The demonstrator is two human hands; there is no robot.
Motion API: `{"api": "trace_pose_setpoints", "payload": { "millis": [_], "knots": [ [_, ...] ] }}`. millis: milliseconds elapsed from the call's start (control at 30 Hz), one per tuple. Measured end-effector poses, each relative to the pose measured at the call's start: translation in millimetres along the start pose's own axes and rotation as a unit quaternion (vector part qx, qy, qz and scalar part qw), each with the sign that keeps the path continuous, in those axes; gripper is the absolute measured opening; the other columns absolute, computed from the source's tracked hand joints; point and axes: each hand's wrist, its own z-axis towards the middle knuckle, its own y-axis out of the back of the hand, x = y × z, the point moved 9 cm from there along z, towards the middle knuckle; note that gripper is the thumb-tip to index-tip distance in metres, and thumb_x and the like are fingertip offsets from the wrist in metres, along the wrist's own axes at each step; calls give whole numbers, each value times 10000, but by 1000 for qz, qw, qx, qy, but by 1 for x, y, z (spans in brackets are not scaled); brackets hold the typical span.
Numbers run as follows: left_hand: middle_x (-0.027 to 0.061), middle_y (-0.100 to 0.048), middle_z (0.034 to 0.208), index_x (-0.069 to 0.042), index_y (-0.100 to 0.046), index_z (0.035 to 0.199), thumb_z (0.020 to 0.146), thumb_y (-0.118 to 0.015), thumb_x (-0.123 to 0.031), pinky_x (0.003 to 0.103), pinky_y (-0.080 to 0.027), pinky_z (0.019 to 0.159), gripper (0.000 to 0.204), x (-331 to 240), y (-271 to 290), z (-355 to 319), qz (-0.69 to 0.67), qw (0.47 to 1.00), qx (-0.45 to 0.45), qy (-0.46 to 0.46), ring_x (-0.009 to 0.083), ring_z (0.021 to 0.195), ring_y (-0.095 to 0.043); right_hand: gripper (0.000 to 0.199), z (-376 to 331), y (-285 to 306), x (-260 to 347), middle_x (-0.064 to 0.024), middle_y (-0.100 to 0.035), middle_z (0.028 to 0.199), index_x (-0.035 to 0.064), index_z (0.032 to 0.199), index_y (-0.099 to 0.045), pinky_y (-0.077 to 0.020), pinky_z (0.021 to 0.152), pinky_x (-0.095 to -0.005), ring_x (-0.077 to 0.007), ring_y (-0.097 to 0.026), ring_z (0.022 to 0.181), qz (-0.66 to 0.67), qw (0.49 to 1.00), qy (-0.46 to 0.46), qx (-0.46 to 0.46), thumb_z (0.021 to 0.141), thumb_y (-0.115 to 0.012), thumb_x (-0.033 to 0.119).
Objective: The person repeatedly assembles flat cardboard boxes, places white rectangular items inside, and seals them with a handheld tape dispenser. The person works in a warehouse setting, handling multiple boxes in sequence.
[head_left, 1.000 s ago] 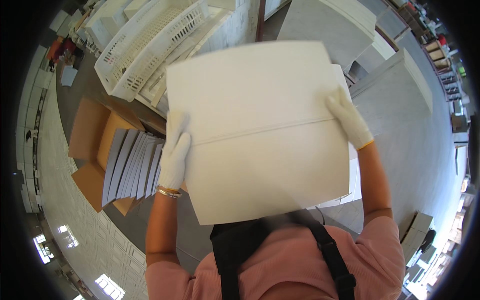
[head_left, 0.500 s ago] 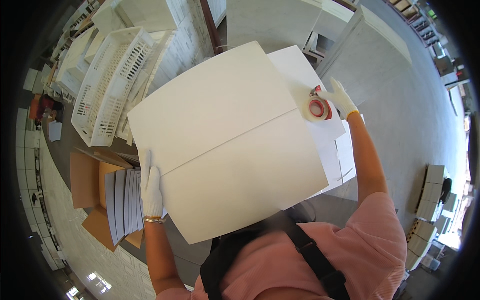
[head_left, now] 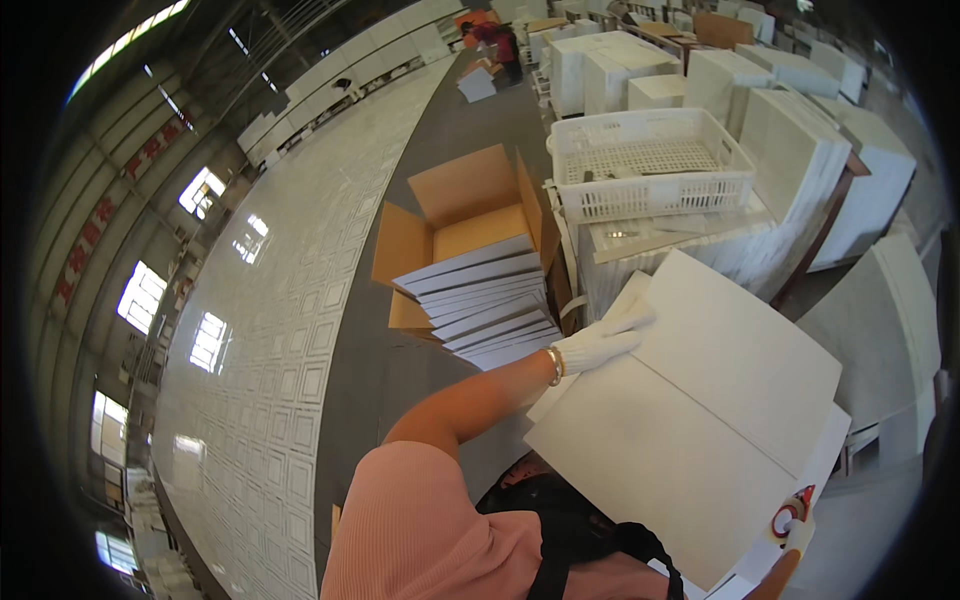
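Gripping the tape dispenser [head_left: 784, 519], the right hand [head_left: 800, 536] has closed.

Head-worn fisheye, looking down, perhaps leftward

"What's back there?"
"A white slotted crate [head_left: 640, 184] on a pale stack [head_left: 715, 245]."
"Farther off?"
"A person in dark red [head_left: 504, 46]; leftward, bright windows [head_left: 143, 297] beyond glossy floor [head_left: 250, 380]."
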Motion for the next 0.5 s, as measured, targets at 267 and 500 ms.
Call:
{"api": "trace_pose_setpoints", "payload": {
  "millis": [267,500],
  "knots": [
    [116,-410,1702,-150,-413,1657,1067,-530,-367,345,-315,1258,639,0,-13,20,3,996,7,-89,254,1545,-400,861,16,137,203,-73,-520,1548,66,1654,-361,-490,1081,-313,-192,-582,1296,433,874,183,123,856,-682,98],
    [161,-449,1670,-132,-428,1642,1041,-523,-356,363,-313,1261,649,12,-14,18,-19,996,6,-83,278,1542,-409,853,-150,11,517,-138,-635,1348,25,1546,-515,-500,1038,-368,-276,-638,1181,158,917,343,129,714,-702,25]
  ]
}}
